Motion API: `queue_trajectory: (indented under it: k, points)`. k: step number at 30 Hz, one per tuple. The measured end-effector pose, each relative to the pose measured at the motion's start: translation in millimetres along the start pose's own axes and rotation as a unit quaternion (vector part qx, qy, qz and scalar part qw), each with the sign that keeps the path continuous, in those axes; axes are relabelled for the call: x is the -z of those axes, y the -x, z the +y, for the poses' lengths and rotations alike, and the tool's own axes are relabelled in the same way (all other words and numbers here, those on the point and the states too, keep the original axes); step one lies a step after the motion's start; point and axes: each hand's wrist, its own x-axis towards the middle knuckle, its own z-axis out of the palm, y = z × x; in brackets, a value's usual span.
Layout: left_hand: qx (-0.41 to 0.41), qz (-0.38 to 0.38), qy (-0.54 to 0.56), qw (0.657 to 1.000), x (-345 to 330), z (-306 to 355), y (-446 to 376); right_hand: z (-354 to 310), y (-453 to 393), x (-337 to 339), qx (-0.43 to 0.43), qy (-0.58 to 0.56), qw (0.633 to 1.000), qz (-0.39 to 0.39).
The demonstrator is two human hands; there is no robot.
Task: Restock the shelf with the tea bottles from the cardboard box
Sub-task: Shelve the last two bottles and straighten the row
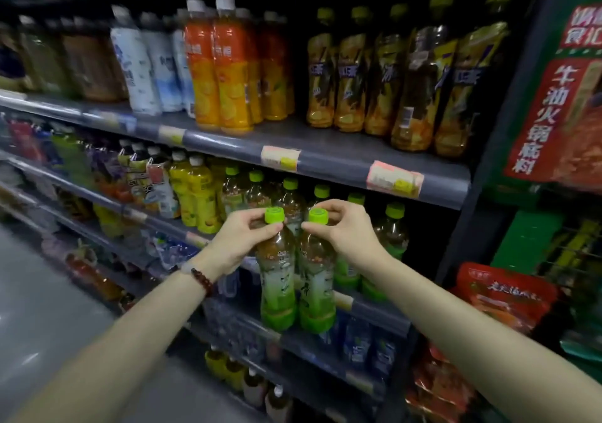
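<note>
Two green-capped tea bottles hang side by side in front of the second shelf. My left hand (239, 243) grips the neck of the left tea bottle (277, 279) just under its cap. My right hand (345, 230) pinches the neck of the right tea bottle (317, 285) the same way. Both bottles are upright, touching each other, their bases level with the shelf's front edge (374, 311). Behind them stands a row of matching green tea bottles (391, 236). The cardboard box is out of sight.
The shelf above (342, 158) holds orange juice bottles (224, 70) and yellow iced-tea bottles (413, 80). Lower shelves carry blue bottles (358, 341). A green poster (560, 96) and red snack packs (501, 295) sit at right. Grey aisle floor (49, 308) lies at left.
</note>
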Motion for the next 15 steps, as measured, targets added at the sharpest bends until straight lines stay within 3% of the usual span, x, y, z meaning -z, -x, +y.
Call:
queue_trajectory:
  k: [7, 15]
  points:
    - [-0.027, -0.091, 0.011, 0.995, 33.9, -12.4, -42.6, -8.1, -9.8, -32.0, -0.032, 0.028, 0.996, 0.081]
    - [-0.142, -0.168, -0.06, 0.974, 49.3, -8.2, -68.0, -18.9, 3.9, -58.9, -0.023, 0.102, 0.975, 0.196]
